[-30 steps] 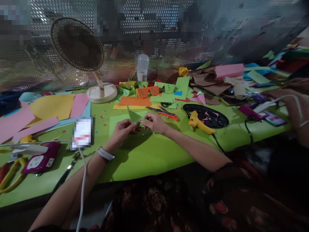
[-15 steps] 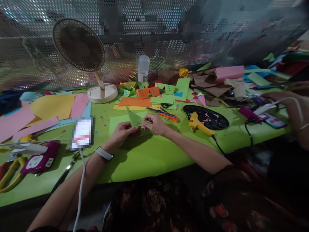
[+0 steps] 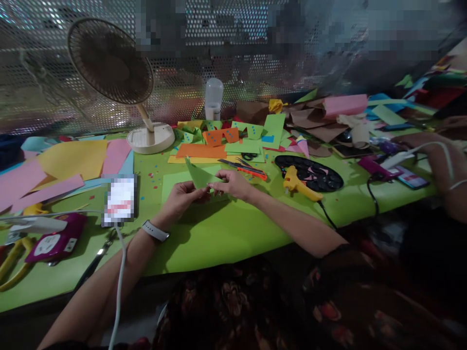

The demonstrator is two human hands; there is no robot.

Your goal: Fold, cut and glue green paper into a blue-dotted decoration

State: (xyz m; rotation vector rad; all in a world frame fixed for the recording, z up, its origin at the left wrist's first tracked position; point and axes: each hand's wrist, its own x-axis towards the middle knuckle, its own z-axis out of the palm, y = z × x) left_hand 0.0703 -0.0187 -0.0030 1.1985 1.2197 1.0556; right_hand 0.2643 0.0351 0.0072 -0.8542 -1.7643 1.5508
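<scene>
The left hand and right hand pinch a folded green paper; a yellow glue gun lies to the right.

Between the left hand and right hand, the green paper tilted, showing a broader face than before.

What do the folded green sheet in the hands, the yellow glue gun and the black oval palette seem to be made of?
Folded green sheet: matt paper or thin card; it looks thin, yet its point stands up stiffly.
Yellow glue gun: probably hard, smooth plastic, judging by its even colour and moulded shape.
Black oval palette: likely moulded plastic, with faint shine around its wells.
</scene>
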